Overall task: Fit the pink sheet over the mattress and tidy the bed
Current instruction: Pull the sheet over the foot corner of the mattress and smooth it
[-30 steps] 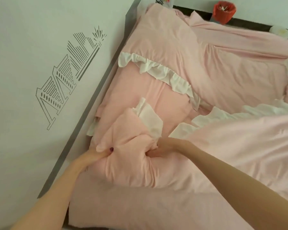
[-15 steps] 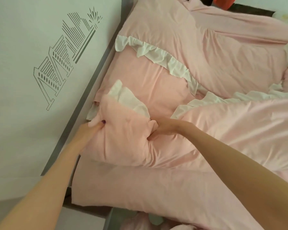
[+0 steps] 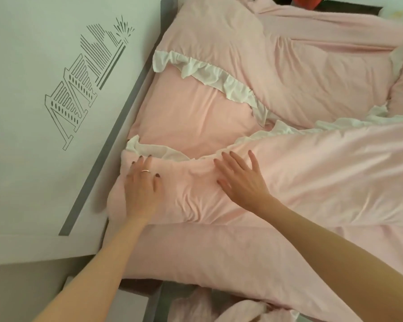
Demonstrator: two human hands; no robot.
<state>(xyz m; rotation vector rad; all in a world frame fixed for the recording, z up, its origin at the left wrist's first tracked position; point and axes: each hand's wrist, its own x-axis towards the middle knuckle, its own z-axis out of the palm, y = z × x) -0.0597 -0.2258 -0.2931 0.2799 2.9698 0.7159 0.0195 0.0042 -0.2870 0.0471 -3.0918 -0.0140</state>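
Note:
The pink sheet [image 3: 219, 256] covers the near side of the mattress and hangs over its edge. A pink duvet [image 3: 312, 173] with a white ruffle trim lies across it, its corner next to the headboard. My left hand [image 3: 143, 184] lies flat and open on that corner, fingers at the ruffle. My right hand [image 3: 240, 177] rests flat on the duvet just to the right, fingers spread. Two pink pillows lie beyond: a plain one [image 3: 196, 117] and a ruffle-edged one [image 3: 300, 73].
A white headboard [image 3: 56, 112] with a grey line drawing and grey border runs along the left. Loose pink fabric [image 3: 230, 307] lies on the floor below. A red object [image 3: 305, 1] and a white one [image 3: 393, 13] sit on the far ledge.
Both hands were gripping the bunched duvet corner; they have let go and now lie flat on it. The corner has been laid down and spread towards the headboard.

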